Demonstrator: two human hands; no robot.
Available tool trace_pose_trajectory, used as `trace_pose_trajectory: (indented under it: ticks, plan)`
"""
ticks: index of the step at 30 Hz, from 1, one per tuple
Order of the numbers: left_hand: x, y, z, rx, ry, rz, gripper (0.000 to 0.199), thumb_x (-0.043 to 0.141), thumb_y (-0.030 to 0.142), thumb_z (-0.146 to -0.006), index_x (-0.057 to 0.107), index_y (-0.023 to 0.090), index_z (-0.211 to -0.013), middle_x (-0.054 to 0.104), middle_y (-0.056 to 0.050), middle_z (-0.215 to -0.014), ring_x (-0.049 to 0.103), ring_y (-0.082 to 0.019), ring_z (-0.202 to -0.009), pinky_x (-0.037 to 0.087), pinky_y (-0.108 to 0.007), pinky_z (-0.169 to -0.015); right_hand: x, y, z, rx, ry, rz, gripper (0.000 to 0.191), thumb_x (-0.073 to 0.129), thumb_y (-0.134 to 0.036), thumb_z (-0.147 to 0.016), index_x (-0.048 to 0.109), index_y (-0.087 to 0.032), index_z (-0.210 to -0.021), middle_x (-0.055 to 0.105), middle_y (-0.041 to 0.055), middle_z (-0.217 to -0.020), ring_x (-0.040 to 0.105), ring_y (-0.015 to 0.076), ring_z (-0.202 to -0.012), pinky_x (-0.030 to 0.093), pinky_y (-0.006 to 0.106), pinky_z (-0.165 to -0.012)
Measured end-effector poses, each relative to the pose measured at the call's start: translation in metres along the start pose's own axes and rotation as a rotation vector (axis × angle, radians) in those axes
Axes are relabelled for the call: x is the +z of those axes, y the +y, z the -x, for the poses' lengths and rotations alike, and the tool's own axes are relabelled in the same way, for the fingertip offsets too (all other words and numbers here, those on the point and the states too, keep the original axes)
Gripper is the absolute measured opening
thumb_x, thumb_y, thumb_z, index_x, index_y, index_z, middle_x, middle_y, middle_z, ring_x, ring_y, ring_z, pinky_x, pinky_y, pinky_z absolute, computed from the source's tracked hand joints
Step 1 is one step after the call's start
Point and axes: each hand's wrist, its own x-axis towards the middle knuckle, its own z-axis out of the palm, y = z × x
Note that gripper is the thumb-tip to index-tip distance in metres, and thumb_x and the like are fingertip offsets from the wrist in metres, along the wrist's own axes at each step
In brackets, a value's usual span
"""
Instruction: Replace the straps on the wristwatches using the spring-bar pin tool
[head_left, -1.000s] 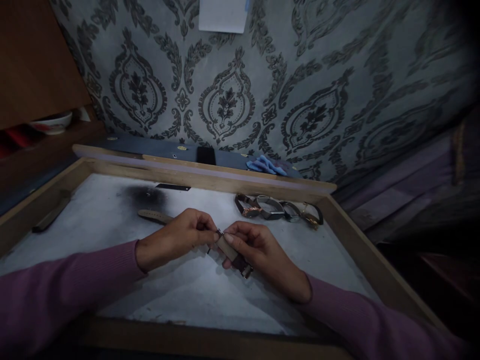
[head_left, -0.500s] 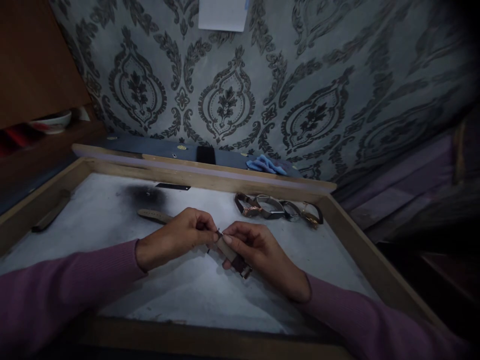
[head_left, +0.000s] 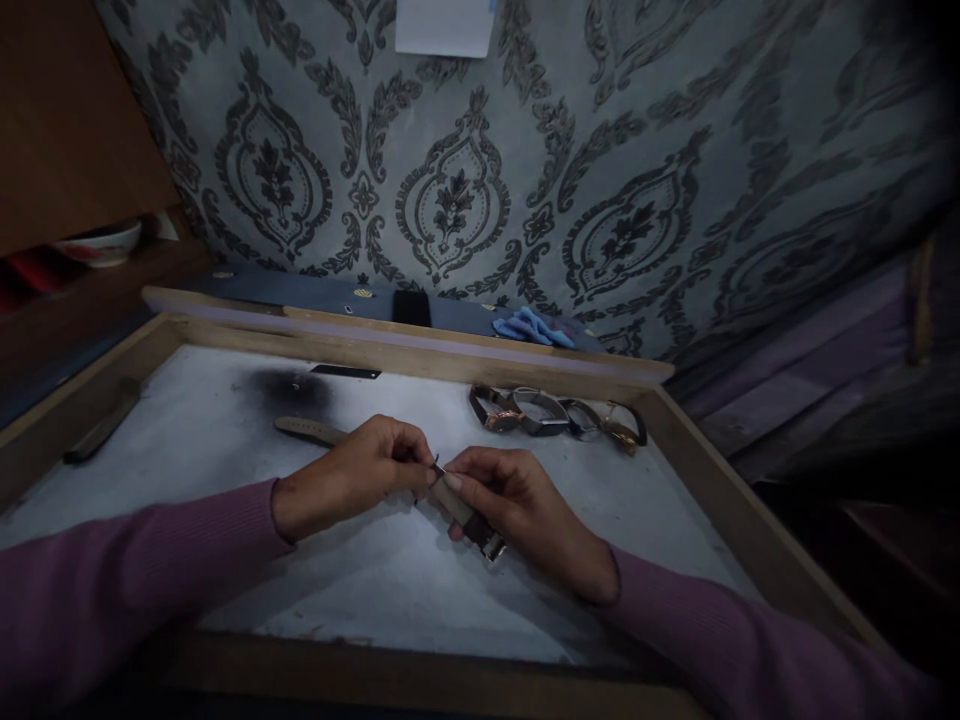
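A watch strap [head_left: 457, 505] with a metal buckle [head_left: 493, 547] at its lower end slants between my hands, just above the white surface. My right hand [head_left: 517, 495] is closed on the strap, thumb on its pale side and fingers behind. At the upper end, where a small dark metal part [head_left: 437, 465] shows, my left hand [head_left: 379, 470] pinches with thumb and forefinger. Whatever else lies within the left fingers is hidden. Another strap piece [head_left: 304, 429], pale with a row of holes, lies behind the left hand, its near end covered.
Several watches [head_left: 536, 412] stand in a row at the back right. A wooden rim [head_left: 450, 352] surrounds the white work surface. A thin black strip [head_left: 346, 372] lies near the back rim, a dark-ended tool [head_left: 105, 425] at left. Beyond the rim is a blue cloth [head_left: 531, 327].
The strap's buckle end has tilted slightly, so the buckle faces me more. Both hands stay almost in the same place and keep their grip.
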Motion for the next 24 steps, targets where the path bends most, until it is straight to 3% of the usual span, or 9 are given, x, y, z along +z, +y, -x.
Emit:
trace_pose_trajectory:
  ticks: [9, 16, 24]
  plan:
    - [0.0002, 0.0011, 0.0001, 0.009, -0.004, -0.021, 0.011, 0.063, 0.024, -0.065, 0.058, 0.015, -0.064, 0.054, 0.004, -0.055, 0.039, -0.008, -0.050, 0.028, -0.022, -0.051, 0.0012, -0.0010, -0.0001, -0.035, -0.018, 0.003, 0.034, 0.069, -0.048, -0.076, 0.061, -0.014, -0.079, 0.060, -0.0014, -0.064, 0.059, 0.0073, -0.046, 0.044, 0.015, -0.041]
    - [0.0014, -0.0003, 0.0004, 0.019, 0.014, -0.029, 0.012, 0.063, 0.025, -0.064, 0.057, 0.015, -0.064, 0.055, 0.004, -0.056, 0.043, -0.009, -0.052, 0.028, -0.022, -0.051, -0.0010, 0.0013, 0.0002, -0.003, -0.004, 0.009, 0.035, 0.070, -0.048, -0.076, 0.063, -0.014, -0.075, 0.060, -0.0012, -0.058, 0.062, 0.0106, -0.048, 0.046, 0.017, -0.041]
    - [0.0038, 0.0008, 0.0031, 0.032, 0.028, -0.039, 0.009, 0.063, 0.022, -0.066, 0.057, 0.015, -0.064, 0.050, 0.006, -0.054, 0.040, -0.008, -0.051, 0.029, -0.022, -0.052, -0.0032, 0.0019, -0.0016, -0.027, -0.048, -0.009, 0.030, 0.068, -0.044, -0.079, 0.064, -0.015, -0.075, 0.064, -0.0006, -0.054, 0.055, 0.0078, -0.042, 0.042, 0.017, -0.040]
